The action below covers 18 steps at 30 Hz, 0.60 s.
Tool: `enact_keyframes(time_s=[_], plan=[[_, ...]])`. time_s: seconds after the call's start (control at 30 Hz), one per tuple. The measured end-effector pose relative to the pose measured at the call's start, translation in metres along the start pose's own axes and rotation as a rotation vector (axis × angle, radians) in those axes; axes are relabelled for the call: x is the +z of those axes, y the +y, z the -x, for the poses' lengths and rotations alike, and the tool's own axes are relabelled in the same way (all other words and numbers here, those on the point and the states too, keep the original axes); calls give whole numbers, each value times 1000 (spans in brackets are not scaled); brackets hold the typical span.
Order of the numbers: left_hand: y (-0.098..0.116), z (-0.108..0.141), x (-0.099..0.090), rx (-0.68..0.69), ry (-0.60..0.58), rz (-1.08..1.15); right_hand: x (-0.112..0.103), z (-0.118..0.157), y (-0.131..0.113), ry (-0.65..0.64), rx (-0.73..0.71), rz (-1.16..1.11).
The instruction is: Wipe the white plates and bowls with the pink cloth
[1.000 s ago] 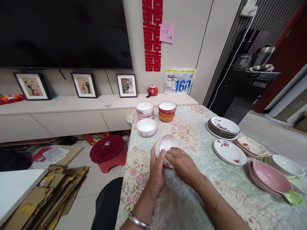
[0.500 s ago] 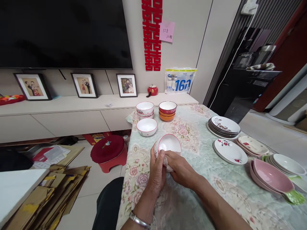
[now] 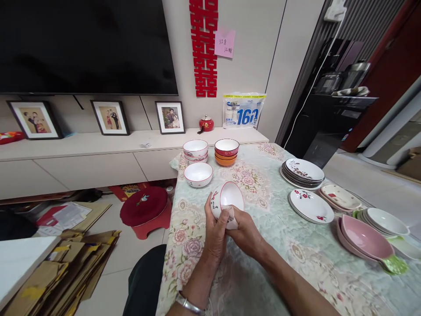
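- Brown cardboard [image 3: 75, 267] lies flattened in a pile on the floor, toward 8 o'clock from the held bowl.
- Dark red stool [image 3: 144, 208], at 9 o'clock, stands beside the flower-patterned surface [image 3: 276, 208].
- Stacked white bowls [image 3: 195, 149] with red rims stand at 11 o'clock; just in front, toward 10, a single white bowl [image 3: 198, 175] sits upright.
- Left hand [image 3: 215, 230], at 7 o'clock, is wrapped round the outside of the held bowl [image 3: 233, 193], thumb near its rim.
- Red-and-orange bowls [image 3: 226, 153], stacked, are at 12.
- Held bowl, white with a red rim, is tilted between both hands, its opening turned toward 3 o'clock.
- Right hand [image 3: 244, 230], at 5 o'clock, grips a pale crumpled wipe [image 3: 232, 218] against the rim; whether that is fabric or paper, I cannot tell.
- Brown-patterned plates [image 3: 304, 171] are stacked between 2 and 3.
- Red-flowered plates [image 3: 311, 206], also stacked, are at 3.
- Pink dishes [image 3: 366, 237], nested, lie between 3 and 4, near white bowls with green handles [image 3: 388, 220].
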<state>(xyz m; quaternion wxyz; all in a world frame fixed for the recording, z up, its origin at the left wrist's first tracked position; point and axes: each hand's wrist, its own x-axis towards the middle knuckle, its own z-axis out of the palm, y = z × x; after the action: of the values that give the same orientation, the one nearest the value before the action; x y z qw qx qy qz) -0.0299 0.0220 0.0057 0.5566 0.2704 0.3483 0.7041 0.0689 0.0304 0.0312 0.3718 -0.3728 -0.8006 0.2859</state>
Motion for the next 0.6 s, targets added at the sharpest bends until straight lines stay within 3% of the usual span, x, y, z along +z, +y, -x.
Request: enact_keyframes(time_s=[0.1, 0.23, 0.33, 0.47, 0.6], plan=[[3, 0, 0, -26, 31, 17, -3, -1, -2, -64, -53, -6], [9, 2, 0, -28, 47, 70, -13, -1, 0, -273, -203, 206], [11, 2, 1, -22, 35, 85, -19, -2, 6, -332, -239, 356], [12, 0, 4, -27, 73, 70, -23, -2, 10, -299, -241, 554], [14, -1, 7, -21, 107, 60, -17, -2, 12, -177, -173, 749]])
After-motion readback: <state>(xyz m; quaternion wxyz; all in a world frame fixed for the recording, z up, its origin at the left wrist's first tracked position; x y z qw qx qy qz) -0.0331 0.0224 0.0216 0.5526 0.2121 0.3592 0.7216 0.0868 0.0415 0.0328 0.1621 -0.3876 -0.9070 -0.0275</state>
